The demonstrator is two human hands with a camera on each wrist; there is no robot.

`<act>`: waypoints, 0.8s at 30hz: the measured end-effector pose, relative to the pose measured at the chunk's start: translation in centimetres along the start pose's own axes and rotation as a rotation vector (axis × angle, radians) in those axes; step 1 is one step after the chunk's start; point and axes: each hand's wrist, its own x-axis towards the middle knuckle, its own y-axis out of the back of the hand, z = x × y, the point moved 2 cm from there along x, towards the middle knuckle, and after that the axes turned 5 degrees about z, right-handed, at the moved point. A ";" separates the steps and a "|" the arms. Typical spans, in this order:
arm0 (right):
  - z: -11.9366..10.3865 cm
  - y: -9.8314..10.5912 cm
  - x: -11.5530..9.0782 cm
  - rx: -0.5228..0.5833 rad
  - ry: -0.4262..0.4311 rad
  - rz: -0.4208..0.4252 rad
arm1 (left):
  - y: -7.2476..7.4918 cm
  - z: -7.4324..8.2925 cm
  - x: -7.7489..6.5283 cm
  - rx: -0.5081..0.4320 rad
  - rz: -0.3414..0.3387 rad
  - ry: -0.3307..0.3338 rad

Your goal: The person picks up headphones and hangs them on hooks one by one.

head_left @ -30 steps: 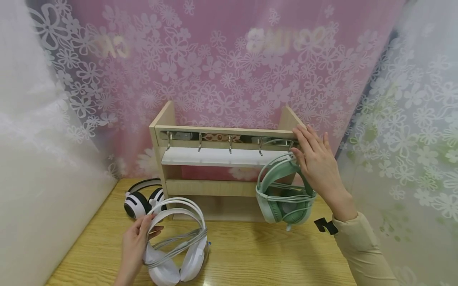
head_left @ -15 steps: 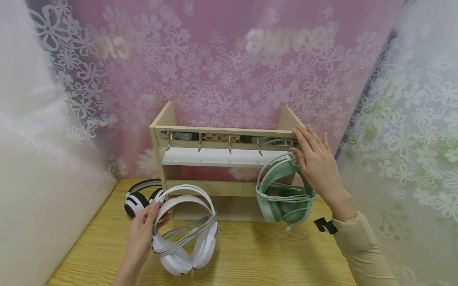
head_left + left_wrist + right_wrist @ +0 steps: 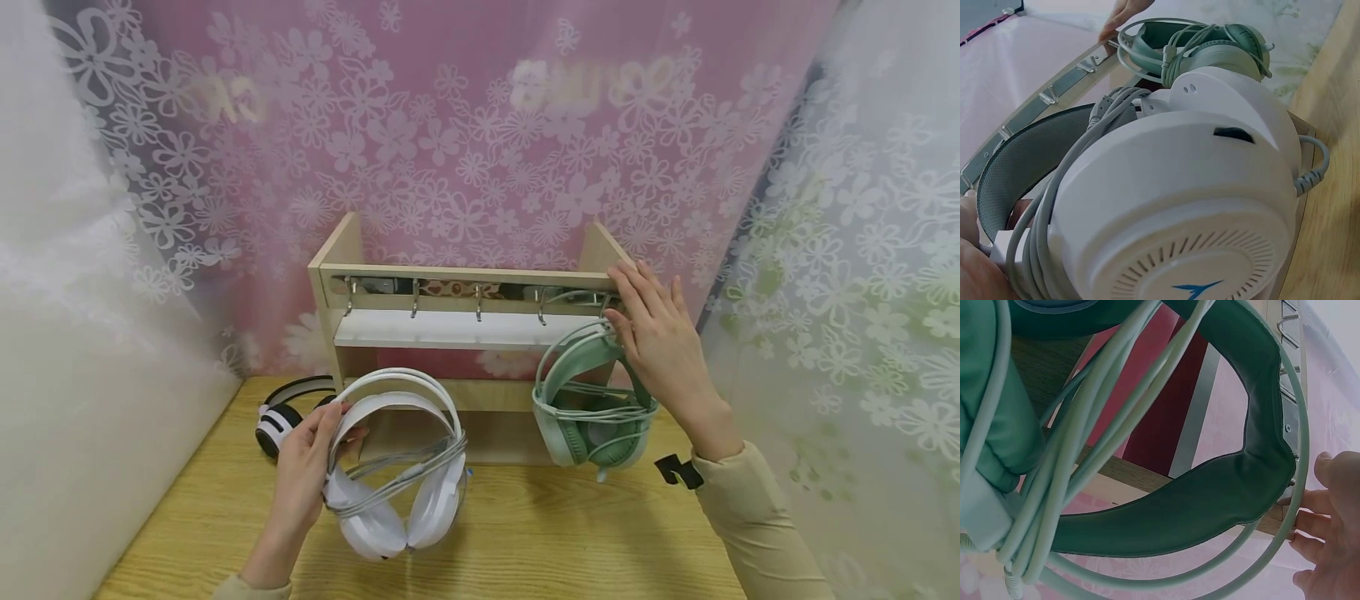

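Note:
My left hand (image 3: 303,471) grips the headband side of white headphones (image 3: 437,507), with the thumb in front and fingers behind. They are held up in front of the wooden rack (image 3: 420,392), grey cable wound across them. A large white ear cup (image 3: 1166,169) fills much of the left wrist view. Green headphones (image 3: 561,437) hang by their headband at the rack's right end, their cable wrapped around them. My right hand (image 3: 667,350) rests with extended fingers on the rack's top right corner, beside that headband (image 3: 1197,503).
A row of metal hooks (image 3: 478,304) runs along the rack's upper front board, over a white shelf (image 3: 450,330). Black-and-white headphones (image 3: 277,423) lie on the wooden table (image 3: 540,542) left of the rack. Flowered curtains (image 3: 420,133) enclose the back and sides.
My left hand has lifted the white headphones upward and to the right, closer to the rack. My right hand and the green headphones have stayed in place.

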 end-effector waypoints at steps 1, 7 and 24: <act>0.0 0.0 0.0 0.000 0.001 0.000 | -0.1 0.1 0.1 0.001 -0.003 -0.003; 0.0 0.0 0.0 -0.006 0.007 0.005 | -0.7 0.6 0.3 0.007 -0.010 -0.022; -0.1 0.0 0.0 -0.016 0.014 0.023 | -2.6 1.8 1.1 -0.040 -0.058 -0.072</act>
